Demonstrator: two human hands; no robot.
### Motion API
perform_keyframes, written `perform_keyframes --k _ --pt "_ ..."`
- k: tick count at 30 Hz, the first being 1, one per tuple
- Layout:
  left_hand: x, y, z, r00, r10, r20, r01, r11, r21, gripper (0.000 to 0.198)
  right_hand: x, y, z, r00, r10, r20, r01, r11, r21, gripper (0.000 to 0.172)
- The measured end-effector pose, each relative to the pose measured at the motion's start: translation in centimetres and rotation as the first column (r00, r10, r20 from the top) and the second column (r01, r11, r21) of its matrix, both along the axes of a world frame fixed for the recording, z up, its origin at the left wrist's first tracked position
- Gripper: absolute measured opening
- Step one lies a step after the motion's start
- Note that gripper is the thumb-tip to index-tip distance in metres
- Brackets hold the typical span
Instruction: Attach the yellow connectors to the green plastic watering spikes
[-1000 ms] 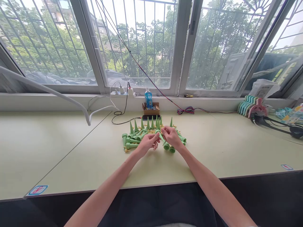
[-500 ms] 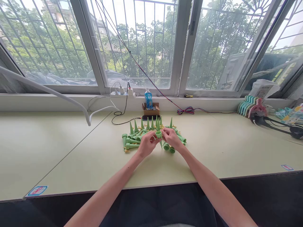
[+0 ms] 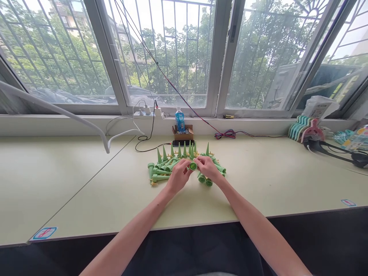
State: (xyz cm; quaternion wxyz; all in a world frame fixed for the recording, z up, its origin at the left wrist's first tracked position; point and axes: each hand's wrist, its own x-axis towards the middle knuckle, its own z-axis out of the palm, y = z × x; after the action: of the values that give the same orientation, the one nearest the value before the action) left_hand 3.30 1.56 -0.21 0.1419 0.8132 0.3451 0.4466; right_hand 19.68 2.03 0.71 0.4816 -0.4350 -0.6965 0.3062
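Observation:
Between my hands is a green plastic watering spike, its round open end turned toward me and the rest of it hidden behind. My left hand is closed on its left side. The fingers of my right hand pinch it from the right. Several like spikes lie on the table to the left, among them a spike beside my left hand. Under my right wrist are two more open-ended spikes. Behind my hands a row of green cones stands point up, with small yellow valve pieces among them.
A phone lies behind the cones, before a small cardboard box and a blue bottle. Cables run from a power strip. Coiled wire lies right of the box. Hangers and a black strap sit far right.
The spike in my hands has tipped so its open end now faces me; its pointed end, earlier visible below, is now hidden. My hands have barely moved.

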Motion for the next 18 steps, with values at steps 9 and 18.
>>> perform_keyframes --k 9,18 --pt "0.3 -0.1 1.1 0.952 0.093 0.291 0.061 0.875 -0.480 0.037 -0.5 -0.2 0.2 0.999 -0.036 -0.040 0.037 0.999 0.037 0.040" --pt "-0.1 0.3 1.5 0.824 0.099 0.558 0.481 0.398 -0.781 0.034 -0.3 -0.3 0.2 0.996 -0.069 -0.049 0.072 0.996 0.055 0.038"
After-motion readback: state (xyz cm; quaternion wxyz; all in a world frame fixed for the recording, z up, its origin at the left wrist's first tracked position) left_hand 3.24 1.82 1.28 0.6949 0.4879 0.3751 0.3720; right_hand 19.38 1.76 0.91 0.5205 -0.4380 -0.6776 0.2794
